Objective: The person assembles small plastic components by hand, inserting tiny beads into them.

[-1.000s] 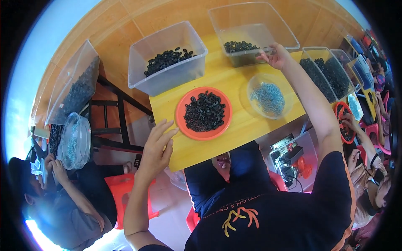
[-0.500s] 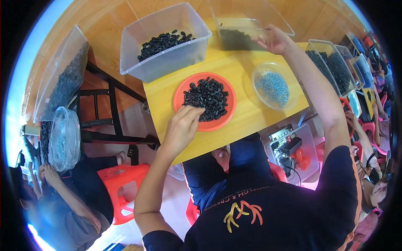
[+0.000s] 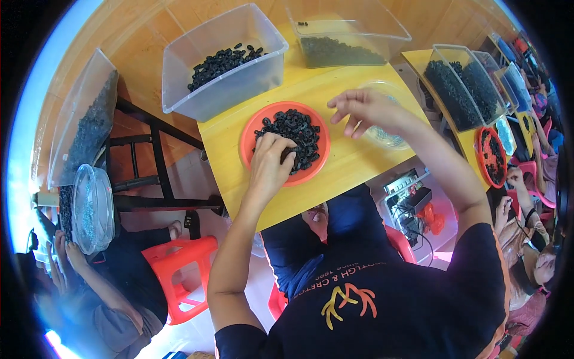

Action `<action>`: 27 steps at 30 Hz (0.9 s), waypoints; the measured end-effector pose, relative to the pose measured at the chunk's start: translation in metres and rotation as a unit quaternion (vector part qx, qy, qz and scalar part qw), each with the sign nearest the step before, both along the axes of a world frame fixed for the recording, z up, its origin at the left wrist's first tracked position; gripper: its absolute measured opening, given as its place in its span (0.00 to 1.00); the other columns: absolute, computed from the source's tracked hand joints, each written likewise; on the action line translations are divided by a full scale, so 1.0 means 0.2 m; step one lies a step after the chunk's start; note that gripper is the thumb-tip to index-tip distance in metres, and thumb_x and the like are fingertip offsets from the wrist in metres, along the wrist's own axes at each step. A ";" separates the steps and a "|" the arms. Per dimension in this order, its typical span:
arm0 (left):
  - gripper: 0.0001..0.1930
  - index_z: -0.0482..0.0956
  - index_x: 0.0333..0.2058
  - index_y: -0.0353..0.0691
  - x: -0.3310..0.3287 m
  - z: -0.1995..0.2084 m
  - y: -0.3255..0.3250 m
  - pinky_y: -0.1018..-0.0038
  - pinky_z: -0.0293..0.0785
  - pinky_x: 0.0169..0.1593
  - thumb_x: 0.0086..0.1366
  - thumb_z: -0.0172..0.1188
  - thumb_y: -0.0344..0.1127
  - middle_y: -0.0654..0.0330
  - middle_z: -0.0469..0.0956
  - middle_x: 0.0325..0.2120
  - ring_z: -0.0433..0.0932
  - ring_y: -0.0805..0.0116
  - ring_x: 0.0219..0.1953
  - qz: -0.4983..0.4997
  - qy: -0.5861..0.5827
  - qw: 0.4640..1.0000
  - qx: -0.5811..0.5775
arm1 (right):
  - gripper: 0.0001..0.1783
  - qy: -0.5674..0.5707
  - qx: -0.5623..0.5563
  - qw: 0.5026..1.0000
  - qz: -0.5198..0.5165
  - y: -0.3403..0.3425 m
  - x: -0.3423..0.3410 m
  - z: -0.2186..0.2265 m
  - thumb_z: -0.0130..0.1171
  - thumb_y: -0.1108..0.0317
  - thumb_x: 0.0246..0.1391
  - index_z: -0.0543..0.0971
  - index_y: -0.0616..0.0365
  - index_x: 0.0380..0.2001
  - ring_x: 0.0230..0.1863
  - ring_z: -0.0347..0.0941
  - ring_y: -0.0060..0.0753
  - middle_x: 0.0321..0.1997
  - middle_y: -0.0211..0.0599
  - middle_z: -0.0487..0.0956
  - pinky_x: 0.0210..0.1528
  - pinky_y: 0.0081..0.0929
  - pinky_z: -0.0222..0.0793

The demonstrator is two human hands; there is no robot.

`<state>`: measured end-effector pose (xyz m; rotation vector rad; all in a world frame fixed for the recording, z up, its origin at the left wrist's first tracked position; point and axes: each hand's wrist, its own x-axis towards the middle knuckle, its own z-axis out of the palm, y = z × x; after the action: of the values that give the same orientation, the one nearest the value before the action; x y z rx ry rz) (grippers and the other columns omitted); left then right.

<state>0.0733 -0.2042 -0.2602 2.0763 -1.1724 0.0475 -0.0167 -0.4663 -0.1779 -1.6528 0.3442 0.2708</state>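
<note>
A round red plate [image 3: 244,146] on the yellow table holds a heap of small black plastic pieces [image 3: 299,134]. My left hand [image 3: 270,160] rests at the plate's left side, its thumb and fingers closed round a small black piece; most of that piece is hidden. To the right, my right hand [image 3: 368,110] hovers above the table with its fingers apart and nothing visible in them. Beneath and behind that hand stands a clear round bowl [image 3: 388,142] of small blue-white pieces, partly covered by it.
Two clear tubs, a left one [image 3: 230,84] and a right one [image 3: 344,51], stand at the table's far side with black pieces inside. A co-worker's hand [image 3: 75,254] is at far left near another clear bowl [image 3: 94,209]. A second table [image 3: 463,140] stands at right.
My right hand has come back from the far right tub toward the red plate, past the clear bowl. My left hand stays at the plate, its fingers shifted among the black pieces.
</note>
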 end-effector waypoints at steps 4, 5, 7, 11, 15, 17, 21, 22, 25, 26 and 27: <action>0.09 0.80 0.38 0.35 -0.01 0.00 0.04 0.73 0.73 0.42 0.56 0.63 0.23 0.60 0.76 0.33 0.75 0.68 0.37 0.046 0.227 0.967 -0.108 | 0.17 -0.053 -0.021 0.998 -0.007 0.06 -0.09 -0.10 0.52 0.62 0.64 0.74 0.61 0.51 0.28 0.77 0.19 0.40 0.34 0.81 0.31 0.18 0.75; 0.09 0.80 0.39 0.35 -0.02 0.00 0.06 0.76 0.73 0.40 0.59 0.62 0.23 0.62 0.75 0.32 0.74 0.73 0.35 0.058 0.356 0.919 -0.161 | 0.16 -0.068 -0.031 0.997 -0.015 0.07 -0.11 -0.11 0.51 0.63 0.65 0.76 0.61 0.49 0.28 0.77 0.18 0.39 0.33 0.81 0.32 0.18 0.75; 0.10 0.80 0.42 0.34 -0.07 0.06 0.06 0.80 0.72 0.43 0.62 0.60 0.22 0.66 0.74 0.33 0.74 0.79 0.37 0.034 0.380 0.901 -0.205 | 0.16 -0.073 -0.024 0.997 -0.030 0.06 -0.18 -0.12 0.51 0.63 0.65 0.76 0.61 0.49 0.28 0.76 0.18 0.39 0.33 0.81 0.32 0.18 0.75; 0.11 0.79 0.44 0.35 -0.16 0.13 0.11 0.78 0.73 0.47 0.63 0.58 0.22 0.64 0.77 0.37 0.76 0.75 0.41 0.008 0.358 0.894 -0.271 | 0.15 -0.087 -0.027 0.995 -0.046 0.08 -0.28 -0.14 0.51 0.64 0.65 0.77 0.62 0.48 0.29 0.76 0.18 0.38 0.34 0.81 0.34 0.19 0.75; 0.13 0.76 0.48 0.35 -0.21 0.13 0.12 0.76 0.73 0.50 0.64 0.56 0.21 0.58 0.79 0.40 0.77 0.72 0.44 -0.031 0.383 0.873 -0.299 | 0.15 -0.112 -0.052 0.991 -0.061 0.05 -0.37 -0.14 0.51 0.64 0.65 0.77 0.62 0.48 0.29 0.76 0.18 0.38 0.33 0.81 0.35 0.18 0.74; 0.14 0.75 0.49 0.34 -0.22 0.11 0.14 0.76 0.73 0.50 0.65 0.56 0.21 0.56 0.80 0.41 0.77 0.71 0.44 -0.021 0.375 0.879 -0.294 | 0.16 -0.127 -0.072 0.985 -0.095 0.01 -0.40 -0.13 0.51 0.63 0.65 0.77 0.63 0.49 0.30 0.75 0.17 0.38 0.33 0.81 0.36 0.18 0.73; 0.15 0.74 0.49 0.35 -0.28 0.05 0.18 0.76 0.74 0.48 0.64 0.56 0.20 0.54 0.80 0.40 0.79 0.70 0.43 0.036 0.372 0.885 -0.277 | 0.16 -0.142 -0.131 0.966 -0.174 -0.19 -0.43 -0.10 0.52 0.62 0.65 0.77 0.62 0.48 0.30 0.74 0.16 0.38 0.30 0.81 0.36 0.17 0.72; 0.14 0.73 0.49 0.35 -0.29 0.04 0.20 0.77 0.74 0.46 0.64 0.56 0.20 0.54 0.81 0.39 0.79 0.70 0.43 0.047 0.368 0.888 -0.270 | 0.16 -0.151 -0.164 0.955 -0.198 -0.25 -0.44 -0.09 0.52 0.63 0.64 0.77 0.62 0.48 0.30 0.74 0.16 0.37 0.30 0.81 0.35 0.16 0.72; 0.13 0.71 0.46 0.34 -0.30 -0.01 0.24 0.76 0.75 0.42 0.64 0.55 0.19 0.50 0.81 0.40 0.80 0.68 0.40 0.062 0.376 0.878 -0.290 | 0.13 -0.159 -0.213 0.929 -0.259 -0.37 -0.48 -0.06 0.54 0.66 0.63 0.78 0.63 0.46 0.29 0.73 0.17 0.34 0.29 0.80 0.33 0.16 0.70; 0.13 0.71 0.46 0.34 -0.30 -0.02 0.25 0.76 0.75 0.42 0.64 0.55 0.19 0.50 0.81 0.40 0.80 0.68 0.40 0.053 0.379 0.878 -0.288 | 0.12 -0.148 -0.289 0.915 -0.240 -0.41 -0.50 -0.06 0.55 0.67 0.61 0.78 0.62 0.44 0.28 0.72 0.17 0.33 0.29 0.80 0.32 0.17 0.70; 0.12 0.71 0.46 0.34 -0.30 -0.03 0.27 0.76 0.75 0.41 0.63 0.55 0.19 0.48 0.80 0.40 0.80 0.67 0.39 0.052 0.400 0.861 -0.309 | 0.11 -0.137 -0.360 0.897 -0.215 -0.43 -0.50 -0.06 0.57 0.67 0.60 0.79 0.62 0.42 0.27 0.72 0.17 0.32 0.29 0.80 0.31 0.18 0.69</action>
<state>0.0129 -0.1502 -0.2671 1.3404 -0.4320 -0.3224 -0.1176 -0.5516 -0.1889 -2.2412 0.6323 -0.4827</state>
